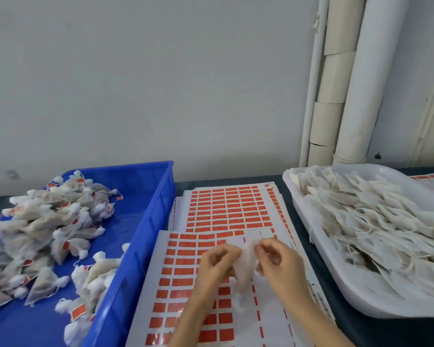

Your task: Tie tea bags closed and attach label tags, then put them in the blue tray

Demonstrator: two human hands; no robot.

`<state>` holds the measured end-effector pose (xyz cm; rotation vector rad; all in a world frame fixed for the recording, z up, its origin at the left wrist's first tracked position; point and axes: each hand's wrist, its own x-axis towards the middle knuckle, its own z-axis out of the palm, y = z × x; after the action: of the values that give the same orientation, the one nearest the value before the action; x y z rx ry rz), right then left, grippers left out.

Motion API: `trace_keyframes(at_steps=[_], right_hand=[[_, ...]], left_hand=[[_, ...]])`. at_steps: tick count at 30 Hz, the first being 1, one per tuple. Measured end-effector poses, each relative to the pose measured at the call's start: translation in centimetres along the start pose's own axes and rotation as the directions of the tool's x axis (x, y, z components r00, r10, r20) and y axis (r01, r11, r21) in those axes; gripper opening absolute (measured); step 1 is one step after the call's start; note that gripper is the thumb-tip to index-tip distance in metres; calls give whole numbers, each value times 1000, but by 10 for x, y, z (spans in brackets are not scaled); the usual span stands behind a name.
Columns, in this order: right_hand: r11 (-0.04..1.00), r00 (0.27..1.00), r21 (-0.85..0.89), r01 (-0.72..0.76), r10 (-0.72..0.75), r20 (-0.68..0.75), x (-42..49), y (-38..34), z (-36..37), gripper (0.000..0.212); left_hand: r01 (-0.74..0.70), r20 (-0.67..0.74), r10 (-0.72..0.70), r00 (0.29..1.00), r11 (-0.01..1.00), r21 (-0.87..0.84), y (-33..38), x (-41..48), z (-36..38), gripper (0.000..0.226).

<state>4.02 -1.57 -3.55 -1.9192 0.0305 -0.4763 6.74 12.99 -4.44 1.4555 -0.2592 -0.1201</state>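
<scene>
Prob tea bag [244, 269] btwn both hands [217, 261] [278, 262]

Label sheets [226, 209] centre; bin [153, 216] of tagged tea bags [48, 221] at 9 o'clock; tray [376, 309] of probably untied bags [373, 221] at 3; pipes [356, 96] behind at 1.
</scene>
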Motion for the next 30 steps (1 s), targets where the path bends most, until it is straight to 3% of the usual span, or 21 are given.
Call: trace_keyframes(at_steps=[3, 7, 11, 13, 15, 18, 20, 22, 27, 30], right_hand=[[962, 976, 204, -184, 155, 150, 18, 13, 19, 12], [860, 920, 356, -365, 274, 280, 26, 23, 22, 17], [764, 884, 465, -447, 298, 359, 27, 28, 20, 25], [756, 882, 479, -446, 282, 377, 29, 29, 19, 22], [769, 891, 475, -428, 273, 363, 30, 33, 21, 19], [768, 912, 497, -404, 300, 279, 32, 36, 25, 19], [804, 928, 464, -371, 305, 214, 33, 37, 28, 19], [847, 942, 411, -337, 297, 158, 34, 40, 31, 15], [909, 977, 361, -210, 212, 34, 32, 41, 30, 4], [876, 977, 438, -203, 213, 28, 34, 37, 23, 24]], left_hand=[[92, -8, -93, 996, 992, -85, -9, 9, -3, 48], [-31, -176, 53, 983, 991, 128, -19, 19, -5, 32], [-38, -69, 59, 996, 963, 266, -25, 24, -12, 37], [-61, -28, 75, 997, 939, 337, -32, 23, -13, 27], [-94, -24, 111, 994, 926, 367, -23, 26, -2, 19], [-260, 61, 253, 966, 948, 185, -21, 31, 8, 14], [-72, -87, 103, 991, 949, 306, -27, 33, -2, 11], [21, -271, 96, 958, 916, 400, -35, 30, -10, 16], [19, -310, 91, 946, 943, 333, -36, 31, -8, 14], [30, -332, 72, 941, 956, 292, -40, 32, -11, 14]])
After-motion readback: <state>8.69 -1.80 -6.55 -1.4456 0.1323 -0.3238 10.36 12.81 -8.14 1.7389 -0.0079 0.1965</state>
